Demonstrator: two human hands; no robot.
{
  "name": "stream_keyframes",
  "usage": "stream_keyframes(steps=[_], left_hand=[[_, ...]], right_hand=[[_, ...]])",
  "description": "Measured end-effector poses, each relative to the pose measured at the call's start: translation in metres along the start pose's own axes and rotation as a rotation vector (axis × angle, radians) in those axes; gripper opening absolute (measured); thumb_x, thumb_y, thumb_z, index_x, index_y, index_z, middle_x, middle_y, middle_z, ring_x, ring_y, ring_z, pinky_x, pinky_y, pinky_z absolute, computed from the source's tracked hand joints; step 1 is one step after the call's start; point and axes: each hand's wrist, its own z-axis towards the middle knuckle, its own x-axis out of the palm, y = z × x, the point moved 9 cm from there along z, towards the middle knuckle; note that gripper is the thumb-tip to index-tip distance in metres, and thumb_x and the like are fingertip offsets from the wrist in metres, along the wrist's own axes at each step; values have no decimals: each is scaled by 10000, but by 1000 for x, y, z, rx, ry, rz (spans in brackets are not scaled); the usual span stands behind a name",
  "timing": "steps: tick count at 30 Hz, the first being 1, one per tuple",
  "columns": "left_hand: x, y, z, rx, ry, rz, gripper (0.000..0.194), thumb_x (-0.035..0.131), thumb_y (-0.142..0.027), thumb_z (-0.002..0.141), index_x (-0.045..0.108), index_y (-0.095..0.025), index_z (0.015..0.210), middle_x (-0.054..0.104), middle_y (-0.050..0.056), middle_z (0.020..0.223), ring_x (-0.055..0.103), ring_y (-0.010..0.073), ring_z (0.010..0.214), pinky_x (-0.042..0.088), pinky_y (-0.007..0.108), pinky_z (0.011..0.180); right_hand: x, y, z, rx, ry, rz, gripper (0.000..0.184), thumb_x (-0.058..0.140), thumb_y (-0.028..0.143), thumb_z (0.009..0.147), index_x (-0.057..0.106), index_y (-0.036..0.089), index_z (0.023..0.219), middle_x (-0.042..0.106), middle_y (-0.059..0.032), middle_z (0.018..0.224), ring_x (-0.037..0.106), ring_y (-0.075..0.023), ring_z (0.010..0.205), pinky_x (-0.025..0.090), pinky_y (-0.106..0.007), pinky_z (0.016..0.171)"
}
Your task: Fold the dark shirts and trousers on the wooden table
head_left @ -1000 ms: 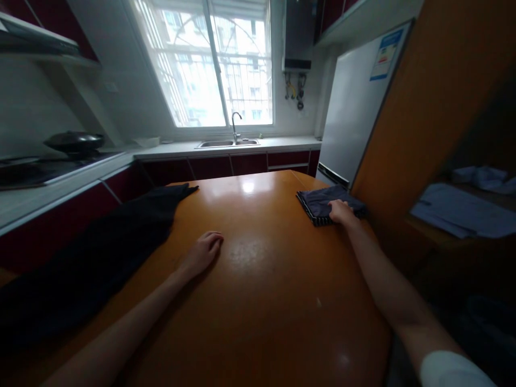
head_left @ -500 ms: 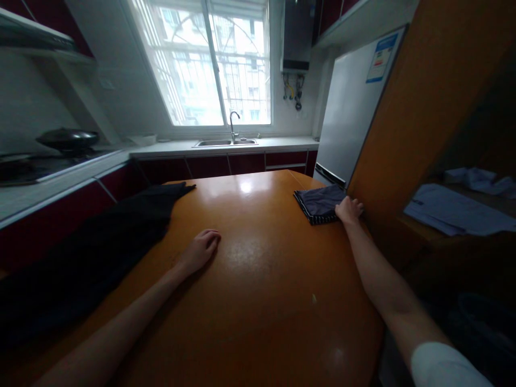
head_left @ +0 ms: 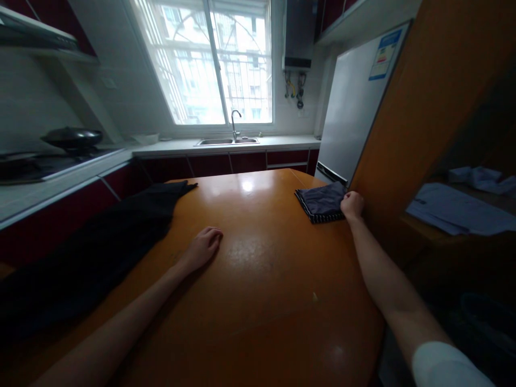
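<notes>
On the wooden table (head_left: 258, 279) my left hand (head_left: 203, 247) rests with its fingers loosely bent and holds nothing. A folded dark grey garment (head_left: 322, 200) with a black-and-white patterned edge lies near the table's right side. My right hand (head_left: 352, 205) is closed at the garment's right edge, its fingertips mostly hidden. To the left of my left hand a black garment (head_left: 108, 236) is spread along the table's side.
A grey fridge (head_left: 355, 102) and a wooden panel (head_left: 427, 80) stand close on the right, beside folded light cloth (head_left: 455, 209) on a shelf. Beyond the table are a sink (head_left: 217, 142) with a faucet (head_left: 234, 126) and a wok (head_left: 74, 138) on the stove.
My right hand has closed its fingers more tightly and shifted slightly right at the garment's edge. The left hand and both garments lie much as before.
</notes>
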Motion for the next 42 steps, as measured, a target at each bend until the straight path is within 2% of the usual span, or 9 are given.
stream_keyframes(steps=[4,10,14,18,22,27,31,35,42], left_hand=[[0,-3,0,2,10,11,285,457,-372,963,674,-192,1010,657,105,1107,637,246,1057,496,399,988],[-5,6,2,-88,-64,-36,340,452,-426,962,662,-179,1064,691,125,1122,652,265,1063,506,428,991],[-19,4,-1,-148,-153,-44,357,449,-398,958,638,-169,1156,688,131,1179,653,271,1122,514,438,1009],[-30,-40,-5,27,-166,-29,307,425,-323,999,632,-197,1187,674,110,1195,633,249,1162,499,440,1052],[-11,-120,-23,360,24,-20,368,511,-353,1016,570,-236,1359,588,115,1387,526,258,1331,447,448,1134],[26,-171,-44,521,221,94,526,597,-388,991,470,-312,1496,462,116,1535,458,305,1401,452,493,1135],[30,-157,-38,435,170,124,382,493,-237,1023,569,-258,1397,555,133,1408,585,261,1235,522,445,1044],[22,-136,-25,332,212,120,341,444,-107,957,685,-215,1172,682,102,1104,649,228,1027,547,381,937],[-27,-42,-14,-44,454,345,218,565,-118,763,744,-243,765,715,72,800,692,260,814,520,346,776]], right_hand=[[-10,83,-36,-356,-91,133,300,412,168,954,691,109,1046,671,-207,1092,572,-312,1079,401,-408,980],[22,221,-205,-1086,127,169,248,442,27,912,659,147,914,643,-135,959,524,-267,958,415,-372,864],[31,251,-323,-1506,380,167,197,494,37,919,654,148,894,641,-111,940,528,-235,928,433,-340,868],[-10,249,-377,-1769,538,399,173,529,116,947,664,157,1048,659,-104,1073,539,-222,1026,443,-339,942],[-37,245,-324,-1610,536,606,324,459,40,920,669,181,1122,665,-94,1128,569,-201,1064,455,-337,963],[6,205,-182,-1113,447,310,401,470,-24,829,733,186,1046,688,-106,1117,593,-232,1091,451,-373,990],[42,143,-114,-859,567,-89,598,567,-32,720,719,266,1216,603,-92,1395,506,-311,1295,410,-456,1061],[55,97,-100,-728,823,-278,842,758,74,633,593,298,1428,531,-92,1496,481,-345,1356,405,-434,1094],[66,114,-130,-818,853,-253,935,852,238,595,541,298,1476,444,-113,1572,427,-374,1406,386,-476,1113]])
